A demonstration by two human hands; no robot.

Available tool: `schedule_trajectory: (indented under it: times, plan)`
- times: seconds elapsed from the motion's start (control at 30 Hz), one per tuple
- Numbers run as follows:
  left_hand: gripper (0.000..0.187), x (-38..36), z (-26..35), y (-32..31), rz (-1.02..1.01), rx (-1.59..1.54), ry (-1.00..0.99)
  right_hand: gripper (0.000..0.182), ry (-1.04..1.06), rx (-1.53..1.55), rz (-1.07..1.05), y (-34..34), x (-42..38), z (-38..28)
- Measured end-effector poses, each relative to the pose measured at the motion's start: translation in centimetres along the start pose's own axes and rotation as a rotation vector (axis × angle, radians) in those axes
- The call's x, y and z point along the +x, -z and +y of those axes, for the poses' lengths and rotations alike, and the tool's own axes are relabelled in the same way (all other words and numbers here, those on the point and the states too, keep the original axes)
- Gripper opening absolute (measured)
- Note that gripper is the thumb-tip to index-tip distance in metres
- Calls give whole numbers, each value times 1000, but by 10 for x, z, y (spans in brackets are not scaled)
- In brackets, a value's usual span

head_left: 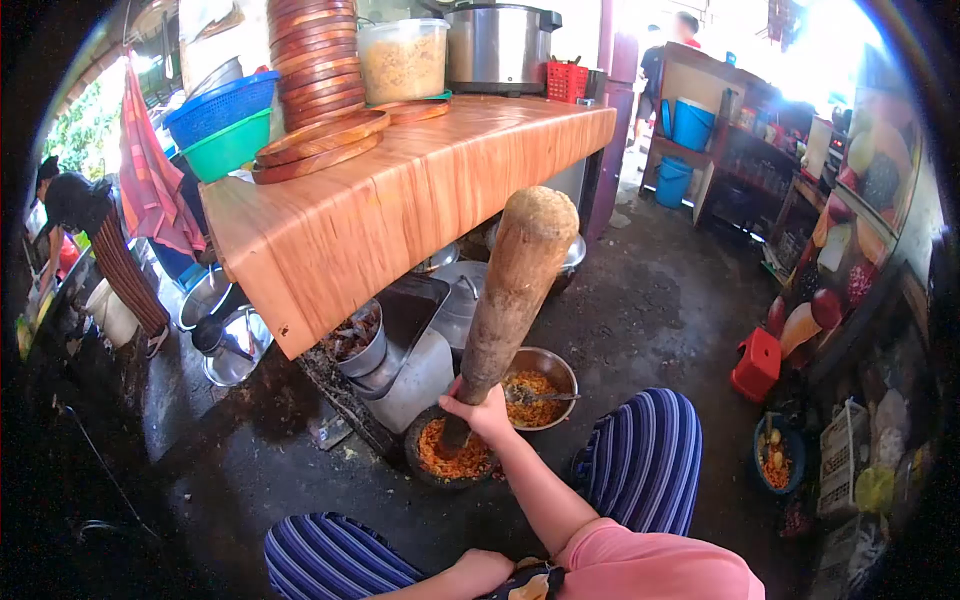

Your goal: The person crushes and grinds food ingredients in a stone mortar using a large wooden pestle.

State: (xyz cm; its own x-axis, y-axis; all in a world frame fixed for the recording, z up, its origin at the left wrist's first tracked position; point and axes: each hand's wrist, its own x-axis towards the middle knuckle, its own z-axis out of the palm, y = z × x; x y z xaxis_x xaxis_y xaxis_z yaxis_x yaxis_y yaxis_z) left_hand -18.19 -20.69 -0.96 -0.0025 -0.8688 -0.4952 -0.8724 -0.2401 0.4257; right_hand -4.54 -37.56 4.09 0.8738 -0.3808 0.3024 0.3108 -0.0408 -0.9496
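My right hand (pixel 483 412) is wrapped round the lower part of a large wooden pestle (pixel 520 270), which stands tilted with its thick top up. The pestle's lower end rests in a stone mortar (pixel 420 470) that holds an orange-red chopped mixture (pixel 462 462). Just behind the mortar on the right, a metal bowl (pixel 568 380) holds a similar mixture and a spoon (pixel 555 397). My left hand (pixel 482 570) lies low near my lap, its fingers curled and mostly hidden, so what it holds cannot be made out.
A wood-patterned table (pixel 400 180) bears stacked wooden plates (pixel 315 60), baskets, a tub and a cooker (pixel 500 45). Pots stand beneath it. On the right are a red stool (pixel 757 363), a bowl (pixel 779 455) and crates. People stand at the far left and back.
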Motion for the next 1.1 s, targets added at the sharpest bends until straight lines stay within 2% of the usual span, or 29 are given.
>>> schedule_trajectory:
  times: [0.07, 0.13, 0.17, 0.23, 0.27, 0.33, 0.37, 0.43, 0.5, 0.6, 0.63, 0.67, 0.7, 0.77, 0.83, 0.9, 0.93, 0.97, 1.03, 1.1]
  plan:
    - [18, 4, -4, -1, -9, -31, 35, 21, -40, -14, 16, -1, -6, 27]
    - [18, 7, -5, -1, -27, -63, 73, 20, -168, 3, 50, -5, -22, 104]
    - [21, 10, -4, -1, -53, -52, 100, 27, -134, -123, 13, -3, -31, 135]
    - [24, 7, -4, 6, -88, -28, 136, 32, -138, -95, 55, 0, -46, 162]
    - [25, 4, 2, 11, -60, -49, 123, 32, -141, -91, 55, -2, -47, 157]
    - [25, 3, 3, 7, -41, -63, 102, 32, 12, -202, 119, -5, -44, 124]
    - [23, 6, -2, -1, -24, -67, 83, 32, 19, -204, 123, -6, -33, 95]
    - [21, 7, -3, -11, -15, -79, 54, 32, -52, -148, 1, -5, -17, 42]
    - [22, 3, -3, -10, -6, -47, 53, 32, -31, -206, 6, 0, -4, 34]
    - [22, -3, 0, 7, -56, -88, 115, 34, -21, -238, 55, 2, -8, 51]
    - [22, -2, 1, 9, -53, -89, 117, 36, -41, -207, 106, 2, -15, 73]
    - [23, 1, 2, 9, -69, -52, 128, 39, -179, -181, 99, 5, -24, 111]
    - [24, 2, 3, 8, -91, -14, 143, 39, -183, -171, 96, 6, -33, 132]
    - [23, 1, 3, 6, -44, -27, 141, 24, -112, -97, 199, 2, -43, 156]
    - [23, -3, 6, 1, -3, -48, 115, 24, -98, -64, 179, -4, -36, 143]
    - [22, -2, 7, 4, -45, -80, 100, 44, -79, -164, 84, -4, -19, 75]
    - [22, -3, 6, 2, -47, -102, 79, 42, -133, -106, 28, -4, -13, 44]
    - [22, -5, 5, 2, -47, -98, 72, 42, -131, -111, 35, -4, -12, 39]
    - [24, -6, 4, 3, -79, 24, 101, 40, 10, -143, 83, -7, -4, 31]
    - [24, -1, -4, 1, -81, -13, 119, 41, 37, -113, 108, -11, -10, 88]
